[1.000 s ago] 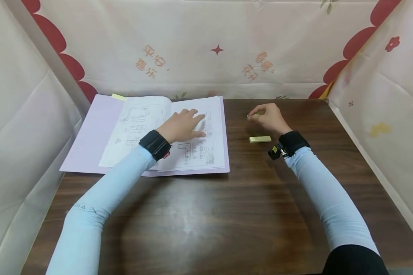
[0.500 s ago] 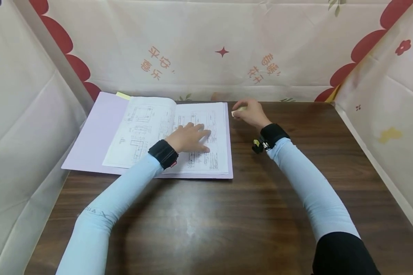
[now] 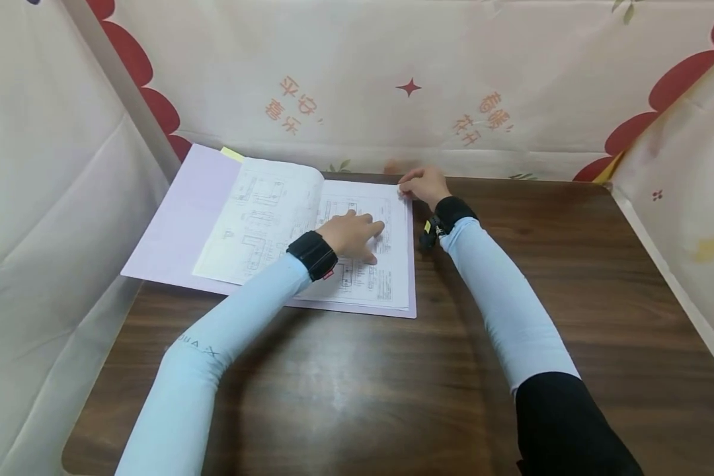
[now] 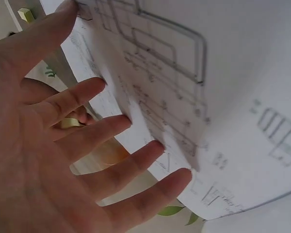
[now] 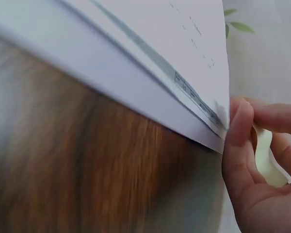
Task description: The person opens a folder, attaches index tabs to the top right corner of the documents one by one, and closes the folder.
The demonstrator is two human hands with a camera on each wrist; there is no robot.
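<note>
An open booklet of printed line drawings (image 3: 262,198) lies in a pale purple folder (image 3: 166,218). My left hand (image 3: 350,235) rests on its right-hand page with the fingers spread; in the left wrist view the fingertips (image 4: 157,146) meet the paper. At that page's top right corner, my right hand (image 3: 426,185) has thumb and forefinger together. A curled pale yellow sticky note (image 5: 266,158) is held in these fingers, as the right wrist view shows. Whether the pinch also takes in the page corner (image 5: 224,114), I cannot tell.
A small yellow block, like a pad of notes (image 4: 25,15), lies on the table in the left wrist view; the right forearm seems to hide it in the head view. Brown wood tabletop (image 3: 357,396) spreads in front. Printed cloth (image 3: 357,39) walls the back and sides.
My right hand has moved left with the sticky note, from above the table to the page's top right corner. The left hand stays on the page. The head view has shifted slightly.
</note>
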